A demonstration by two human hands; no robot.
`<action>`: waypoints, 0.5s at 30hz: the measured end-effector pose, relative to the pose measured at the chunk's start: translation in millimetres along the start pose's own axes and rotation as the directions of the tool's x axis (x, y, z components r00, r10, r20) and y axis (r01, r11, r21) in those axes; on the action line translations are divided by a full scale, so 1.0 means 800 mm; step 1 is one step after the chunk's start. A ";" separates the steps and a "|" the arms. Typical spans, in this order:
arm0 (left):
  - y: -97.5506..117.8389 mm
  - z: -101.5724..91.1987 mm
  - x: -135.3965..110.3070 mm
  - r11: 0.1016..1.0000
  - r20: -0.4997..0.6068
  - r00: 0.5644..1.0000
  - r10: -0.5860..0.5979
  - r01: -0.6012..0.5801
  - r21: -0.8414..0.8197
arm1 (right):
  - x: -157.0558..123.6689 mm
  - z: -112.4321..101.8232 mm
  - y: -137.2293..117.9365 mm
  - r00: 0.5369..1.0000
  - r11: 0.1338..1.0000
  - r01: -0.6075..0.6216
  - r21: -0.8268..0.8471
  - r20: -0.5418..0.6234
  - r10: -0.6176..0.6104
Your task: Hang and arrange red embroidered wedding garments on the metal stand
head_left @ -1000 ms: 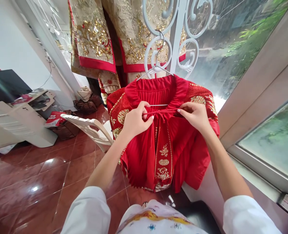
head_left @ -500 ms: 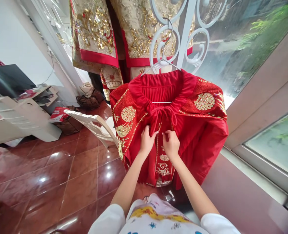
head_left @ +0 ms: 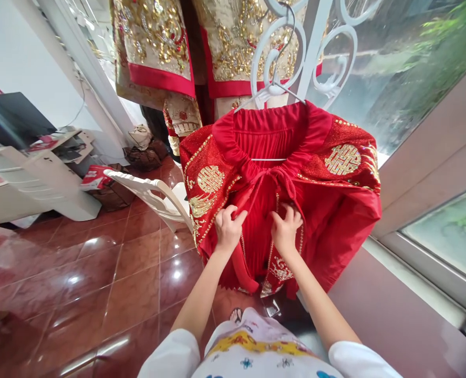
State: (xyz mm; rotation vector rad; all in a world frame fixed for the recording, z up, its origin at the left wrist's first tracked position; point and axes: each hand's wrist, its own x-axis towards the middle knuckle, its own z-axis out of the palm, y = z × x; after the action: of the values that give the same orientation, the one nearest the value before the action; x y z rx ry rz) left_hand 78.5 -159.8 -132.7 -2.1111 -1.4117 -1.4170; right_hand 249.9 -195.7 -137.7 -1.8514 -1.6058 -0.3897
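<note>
A red garment (head_left: pixel 327 210) with gold embroidery and beaded trim hangs from a wire hanger (head_left: pixel 276 79) in front of me. Its gathered neck is tied with a thin red cord (head_left: pixel 262 181) in a bow. My left hand (head_left: pixel 228 226) pinches the front edge on the left, while my right hand (head_left: pixel 287 228) grips the beaded edge on the right. Between them the front parts, showing pleated red cloth (head_left: pixel 258 226) inside. The fingertips are partly hidden in the fabric folds.
White scrollwork metal (head_left: pixel 278 50) holds the hanger, beside a window (head_left: pixel 374 79). Sequined cream costumes (head_left: pixel 154 47) with red hems hang behind. A white plastic chair (head_left: pixel 157 197) stands left on the tiled floor (head_left: pixel 134 283). Farther left is a desk with a monitor (head_left: pixel 16 118).
My hands have moved apart, drawing the two front edges away from each other. The embroidered strip between them has opened, and pleated cloth now shows inside.
</note>
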 end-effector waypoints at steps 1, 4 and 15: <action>0.002 0.005 -0.002 0.999 -0.011 1.000 0.020 -0.019 0.034 | -0.003 0.001 -0.003 0.999 0.999 0.004 -0.035 0.050 -0.002; 0.006 0.020 -0.004 0.992 -0.008 0.994 0.109 -0.109 0.064 | -0.010 0.007 -0.012 0.990 0.994 -0.029 -0.102 0.132 0.042; 0.028 0.025 -0.035 0.957 0.212 0.975 0.067 -0.123 0.261 | -0.009 0.031 -0.030 0.972 0.992 -0.101 -0.071 0.205 0.113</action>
State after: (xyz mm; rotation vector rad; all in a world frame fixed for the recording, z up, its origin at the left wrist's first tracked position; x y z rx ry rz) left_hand 106.4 -174.8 -159.1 -2.1534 -1.4573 -0.9325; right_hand 221.1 -184.8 -153.9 -2.0725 -1.6362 -0.2029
